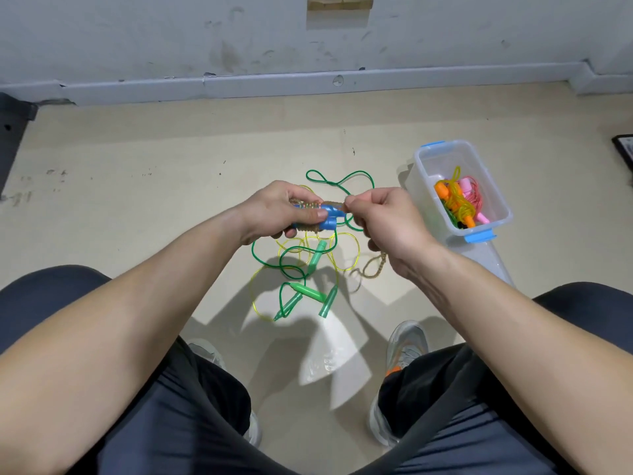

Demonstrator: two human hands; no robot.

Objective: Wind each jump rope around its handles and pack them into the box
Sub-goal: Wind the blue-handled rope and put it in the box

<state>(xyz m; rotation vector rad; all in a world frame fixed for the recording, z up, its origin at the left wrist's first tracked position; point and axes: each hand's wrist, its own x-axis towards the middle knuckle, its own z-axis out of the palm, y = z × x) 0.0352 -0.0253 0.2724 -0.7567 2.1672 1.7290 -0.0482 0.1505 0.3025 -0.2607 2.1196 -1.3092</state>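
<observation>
Hands, two, both working on my head feed above the floor (137, 166).

1. Left hand (274, 209): fingers and thumb curled round a pair of blue handles (330, 217) laid side by side and held level. Turns of tan braided rope (334, 202) already wrap the handles under the thumb.
2. Right hand (387, 221): fingertips pinching the tan rope just beside the handles' right end, the line short and taut between the two hands. A slack loop of the same rope hangs below this hand's wrist, down toward the floor.
3. Green jump rope (291, 250): loose on the floor under the hands, unwound, its loops spread and crossing. Green handles (308, 291) lie near my knees.
4. Yellow jump rope (255, 296): thin and clear, tangled through the green one, also with green handles. I cannot tell which handle belongs to which cord.
5. Box (428, 159): clear plastic with blue latches, open, on the floor to the right of the hands and apart from them. Inside lie an orange-handled rope (442, 190) and a pink-handled rope (467, 185), bundled together.
6. Lid (493, 258): clear, on the floor at the box's near end.
7. Grey shoes (407, 344): planted either side of the rope pile.
</observation>
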